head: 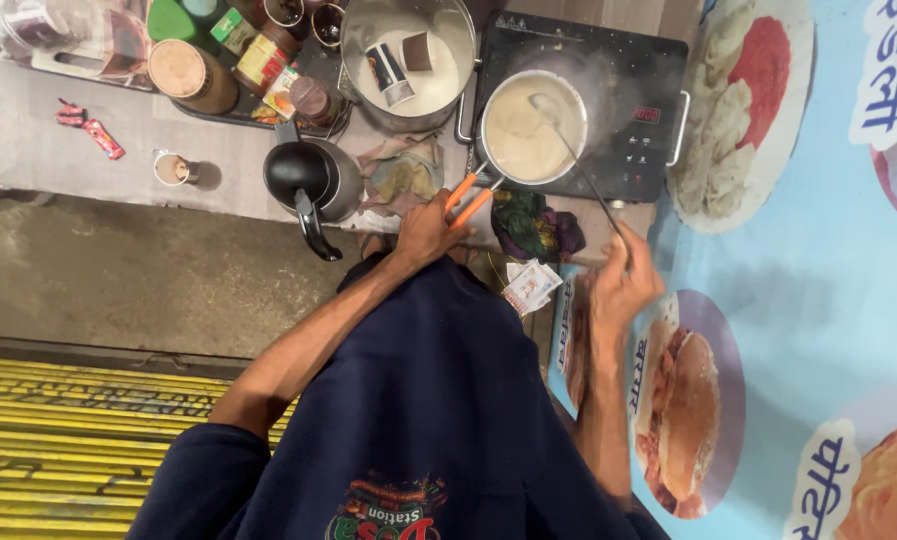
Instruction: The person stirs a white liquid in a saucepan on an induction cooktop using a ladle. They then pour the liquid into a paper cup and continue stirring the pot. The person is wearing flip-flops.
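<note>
A steel pot (533, 128) full of pale milky liquid stands on a black induction cooktop (633, 120). My left hand (426, 230) is closed on orange-handled tongs (468, 198) that clamp the pot's near rim. My right hand (623, 280) grips the end of a long thin ladle (578, 160), whose bowl lies in the liquid at the far side. My dark blue shirt fills the bottom centre.
A black kettle (313, 180) sits left of the tongs beside crumpled rags (403, 175). Behind are a large steel pot (408, 60) with cups inside, jars (193, 75), a small paper cup (173, 168) and red packets (93, 130). A food-picture banner (808, 280) covers the right; yellow grating (68, 440) lies bottom left.
</note>
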